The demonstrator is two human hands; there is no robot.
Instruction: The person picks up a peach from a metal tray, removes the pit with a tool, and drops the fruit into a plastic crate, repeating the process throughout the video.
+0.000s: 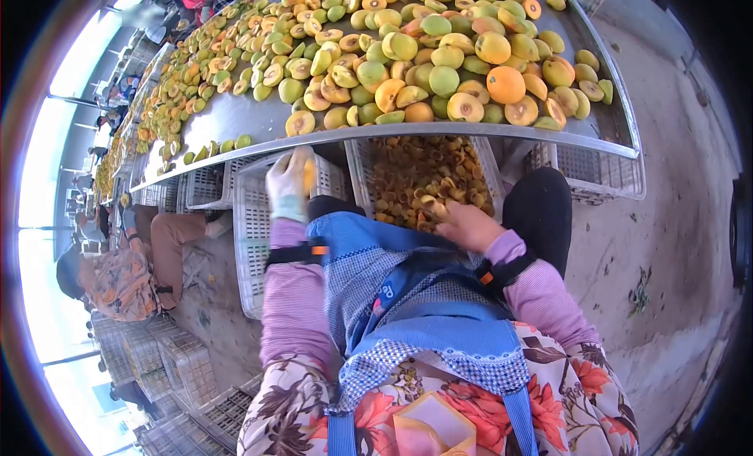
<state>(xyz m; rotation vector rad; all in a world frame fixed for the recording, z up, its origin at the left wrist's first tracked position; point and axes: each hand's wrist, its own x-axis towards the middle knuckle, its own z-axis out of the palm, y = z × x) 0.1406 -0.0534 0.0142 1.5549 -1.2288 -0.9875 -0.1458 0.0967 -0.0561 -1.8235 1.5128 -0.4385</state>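
My left hand (288, 181), in a pale glove, is at the table's front edge above a white crate. Its fingers are closed on a yellow-orange peach piece (309, 174), mostly hidden by the hand. My right hand (469, 226) hangs low over a white crate (360, 170) filled with brownish-yellow scooped fruit scraps (423, 170). Its fingers are curled together, and what they hold is blurred against the scraps. Above both hands, whole and halved green-yellow peaches (444, 79) lie heaped on the metal table (259, 115), many halves showing brown centres.
A white crate (252, 244) stands at my left knee, another crate (596, 170) under the table's right corner. A seated person (118, 276) is to the left, with stacked crates (184, 358) behind. The metal rim (392, 132) runs across, just above my hands.
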